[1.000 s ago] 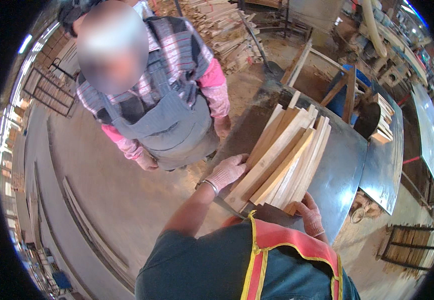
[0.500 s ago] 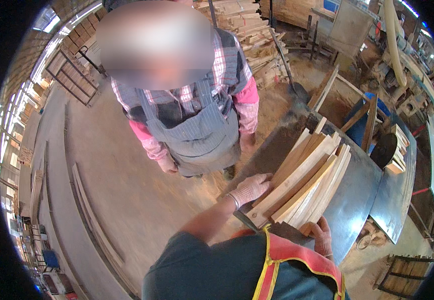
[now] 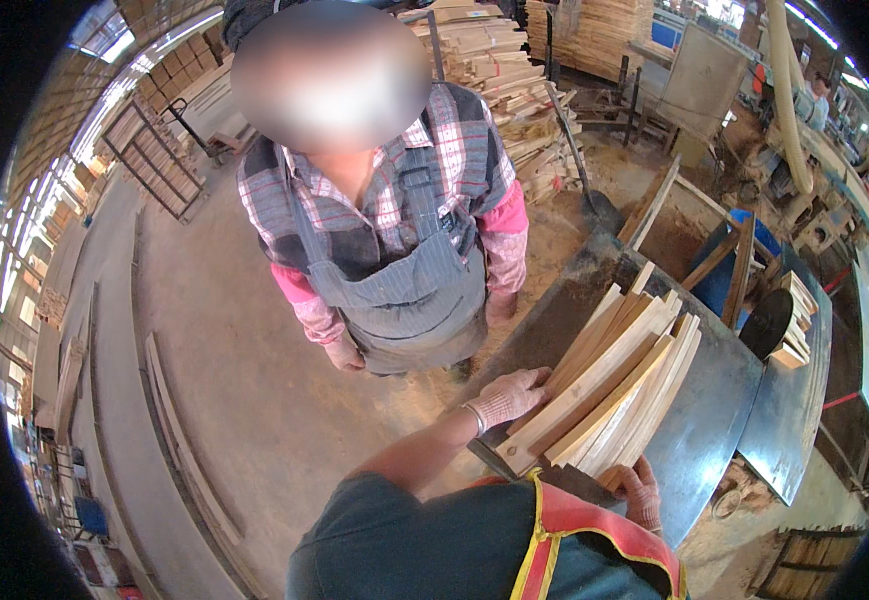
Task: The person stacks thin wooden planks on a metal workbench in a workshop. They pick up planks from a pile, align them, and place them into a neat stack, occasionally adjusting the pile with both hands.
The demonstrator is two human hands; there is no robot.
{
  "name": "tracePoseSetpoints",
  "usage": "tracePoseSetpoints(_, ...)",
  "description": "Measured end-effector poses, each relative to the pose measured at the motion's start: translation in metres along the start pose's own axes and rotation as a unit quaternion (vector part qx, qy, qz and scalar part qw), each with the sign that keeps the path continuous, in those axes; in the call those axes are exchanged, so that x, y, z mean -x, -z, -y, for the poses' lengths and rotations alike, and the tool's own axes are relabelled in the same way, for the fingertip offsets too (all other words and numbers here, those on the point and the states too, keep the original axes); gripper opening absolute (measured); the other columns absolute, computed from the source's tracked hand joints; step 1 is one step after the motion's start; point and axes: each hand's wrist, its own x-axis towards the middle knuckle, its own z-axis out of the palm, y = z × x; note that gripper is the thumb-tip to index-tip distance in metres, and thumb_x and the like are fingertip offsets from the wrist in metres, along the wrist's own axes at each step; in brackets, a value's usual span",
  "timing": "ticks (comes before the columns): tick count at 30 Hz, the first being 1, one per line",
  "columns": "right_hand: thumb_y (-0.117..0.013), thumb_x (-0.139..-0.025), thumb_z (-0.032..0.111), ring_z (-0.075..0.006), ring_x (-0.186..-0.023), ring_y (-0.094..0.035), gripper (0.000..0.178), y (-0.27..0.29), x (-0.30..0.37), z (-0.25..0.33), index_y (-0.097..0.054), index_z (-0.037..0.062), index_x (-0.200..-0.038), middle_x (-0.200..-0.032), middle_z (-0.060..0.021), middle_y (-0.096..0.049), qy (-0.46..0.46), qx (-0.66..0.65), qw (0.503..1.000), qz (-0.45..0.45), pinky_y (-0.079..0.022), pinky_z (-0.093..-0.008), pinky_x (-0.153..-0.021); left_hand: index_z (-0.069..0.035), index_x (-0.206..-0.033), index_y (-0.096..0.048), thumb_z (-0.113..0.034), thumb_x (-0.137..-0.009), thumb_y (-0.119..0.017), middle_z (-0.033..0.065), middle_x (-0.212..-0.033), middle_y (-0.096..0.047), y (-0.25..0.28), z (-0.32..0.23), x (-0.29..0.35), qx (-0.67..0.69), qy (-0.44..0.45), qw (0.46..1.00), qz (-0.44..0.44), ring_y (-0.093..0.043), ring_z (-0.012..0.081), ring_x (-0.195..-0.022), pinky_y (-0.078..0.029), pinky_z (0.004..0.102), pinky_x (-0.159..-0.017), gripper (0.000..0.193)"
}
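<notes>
A stack of pale wooden strips [image 3: 619, 375], slightly curved, lies lengthwise on a dark metal tabletop [image 3: 699, 440]. My left hand [image 3: 507, 395], in a knitted work glove, presses against the left side of the stack near its close end, fingers curled at the edge. At the near right corner, my right hand [image 3: 639, 490], also gloved, has its fingers bent round the ends of the strips; my body partly hides that hand.
A co-worker [image 3: 384, 230] in grey overalls stands across from me, both arms hanging down. A round dark disc [image 3: 766, 322] with short wood pieces [image 3: 797, 318] beside it sits to the right. Behind are a shovel [image 3: 599, 212] and stacked lumber [image 3: 489, 75]. Long boards [image 3: 189, 430] lie on the floor at left.
The view has tilted up a little, so the scene sits lower. The co-worker's head and torso have shifted slightly. Both my hands stay at the stack.
</notes>
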Motion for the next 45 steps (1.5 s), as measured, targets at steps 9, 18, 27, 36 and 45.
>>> tracePoseSetpoints(9, -0.069, -0.094, 0.022, -0.0196, -0.111, -0.065, 0.06, 0.005, -0.002, -0.004, -0.054, 0.008, -0.15, -0.131, -0.006, -0.068, -0.018, 0.004, 1.0, 0.023, -0.055, -0.0342, -0.088, -0.012, -0.146, -0.056, -0.042, -0.104, -0.055, 0.0212, -0.133, -0.067, -0.009, 0.02, -0.01, -0.024, -0.053, 0.998, -0.026, -0.064, 0.0389, -0.124, -0.051, 0.0455, -0.105, 0.052)
tracePoseSetpoints(18, -0.065, -0.096, 0.024, -0.0163, -0.101, -0.066, 0.053, 0.005, -0.006, -0.008, -0.058, 0.0071, -0.146, -0.121, -0.0057, -0.07, 0.015, 0.018, 1.0, 0.017, -0.055, -0.0318, -0.082, -0.012, -0.142, -0.06, -0.041, -0.108, -0.052, 0.0207, -0.131, -0.068, -0.004, 0.026, -0.019, 0.018, -0.056, 0.997, -0.039, -0.065, 0.0403, -0.121, -0.052, 0.0444, -0.102, 0.045)
tracePoseSetpoints(27, -0.065, -0.095, 0.024, -0.0137, -0.09, -0.066, 0.05, -0.008, 0.004, 0.012, -0.06, 0.0067, -0.143, -0.106, -0.0031, -0.07, -0.023, 0.017, 1.0, 0.011, -0.054, -0.029, -0.072, -0.011, -0.142, -0.06, -0.042, -0.108, -0.049, 0.0195, -0.132, -0.068, 0.0, 0.009, 0.001, 0.0, -0.073, 0.995, -0.074, -0.066, 0.0377, -0.119, -0.054, 0.0448, -0.1, 0.048)
tracePoseSetpoints(36, -0.067, -0.094, 0.028, -0.02, -0.096, -0.07, 0.056, 0.007, -0.005, 0.001, -0.057, 0.0099, -0.146, -0.118, -0.0063, -0.071, -0.029, 0.046, 0.998, 0.017, -0.059, -0.0355, -0.072, -0.016, -0.148, -0.056, -0.042, -0.107, -0.051, 0.0201, -0.128, -0.07, -0.007, 0.022, -0.009, -0.012, -0.075, 0.995, -0.057, -0.066, 0.0386, -0.119, -0.053, 0.0462, -0.1, 0.049)
tracePoseSetpoints(45, -0.067, -0.094, 0.022, -0.0128, -0.078, -0.064, 0.046, -0.013, 0.006, 0.03, -0.062, 0.0066, -0.138, -0.098, -0.002, -0.07, -0.036, 0.005, 0.999, 0.022, -0.05, -0.0258, -0.064, -0.014, -0.144, -0.06, -0.038, -0.107, -0.053, 0.0206, -0.128, -0.07, -0.006, 0.021, -0.014, 0.028, -0.068, 0.997, -0.038, -0.066, 0.0384, -0.119, -0.053, 0.0434, -0.101, 0.045)
